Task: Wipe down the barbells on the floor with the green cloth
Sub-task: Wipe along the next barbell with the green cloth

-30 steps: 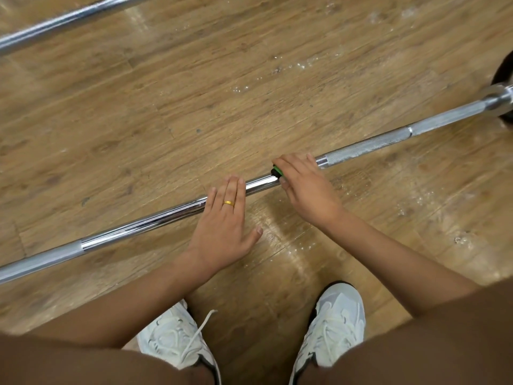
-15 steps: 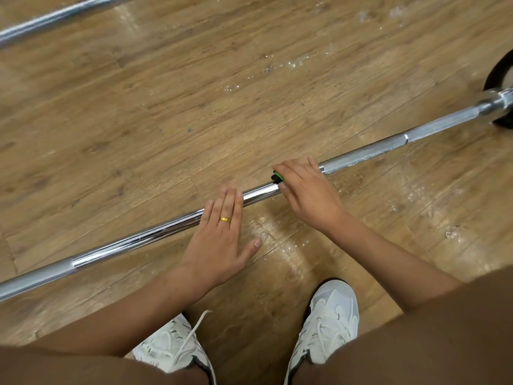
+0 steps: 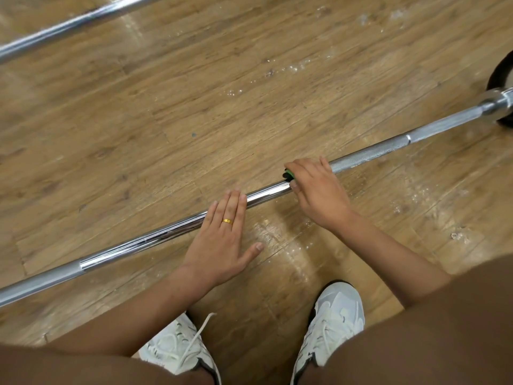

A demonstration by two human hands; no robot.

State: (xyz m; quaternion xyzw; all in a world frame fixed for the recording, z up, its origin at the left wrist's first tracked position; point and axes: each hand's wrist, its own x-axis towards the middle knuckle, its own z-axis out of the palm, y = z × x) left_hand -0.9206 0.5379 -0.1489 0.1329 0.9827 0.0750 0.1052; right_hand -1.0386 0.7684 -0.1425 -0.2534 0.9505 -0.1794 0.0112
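A: Where's the green cloth (image 3: 288,173)?
B: Bunched round the near barbell (image 3: 166,234) on the floor (image 3: 194,93), the right hand (image 3: 316,190) curled tight over it — only a corner shows.
A: And the left hand (image 3: 222,240)?
B: Flat, fingers straight, pressing the barbell down. Good — that should stop it rolling. Squeeze firmly and slide towards the knurling (image 3: 369,154), turning it between passes.

Gym floor: two steel barbells (image 3: 172,232) (image 3: 69,25) on worn wood planks (image 3: 194,107), black weight plate (image 3: 499,76) at rt edge.
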